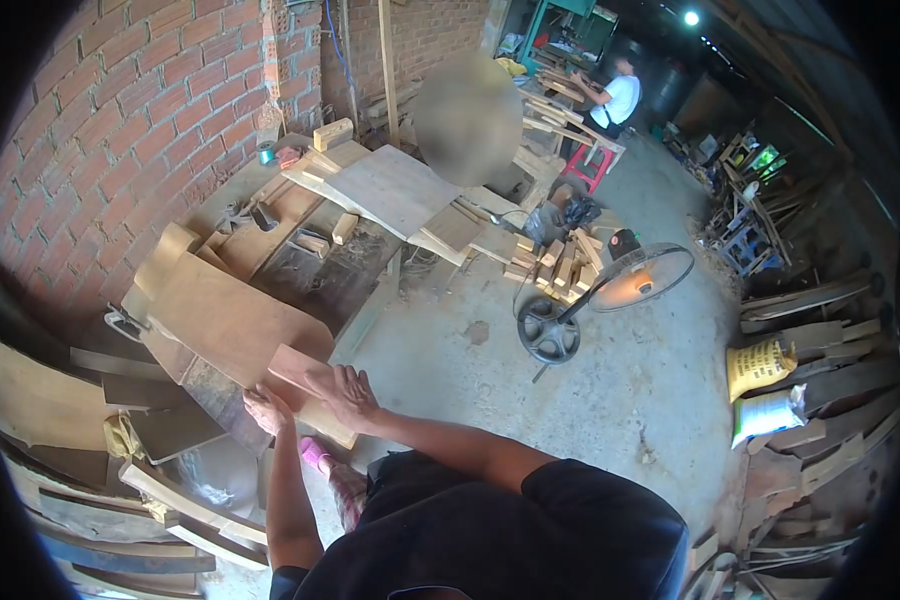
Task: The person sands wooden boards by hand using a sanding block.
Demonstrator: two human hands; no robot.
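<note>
A reddish-brown piece of wood (298, 368) lies slantwise at the near end of the workbench, over the edge of a large curved wooden panel (230, 312). My right hand (348, 398) is closed over the right part of that piece, its fingers bent across the top. To the left, my left hand (267, 408) grips low by its near edge; some of these fingers are hidden. Below both hands a paler wooden board (327, 420) sticks out.
A standing fan (638, 278) is on the concrete floor beside stacked wood blocks (562, 262). Curved boards (195, 505) lean at the left. Sacks (760, 367) and planks line the right. Farther back, a person in a white shirt (622, 98) handles wood.
</note>
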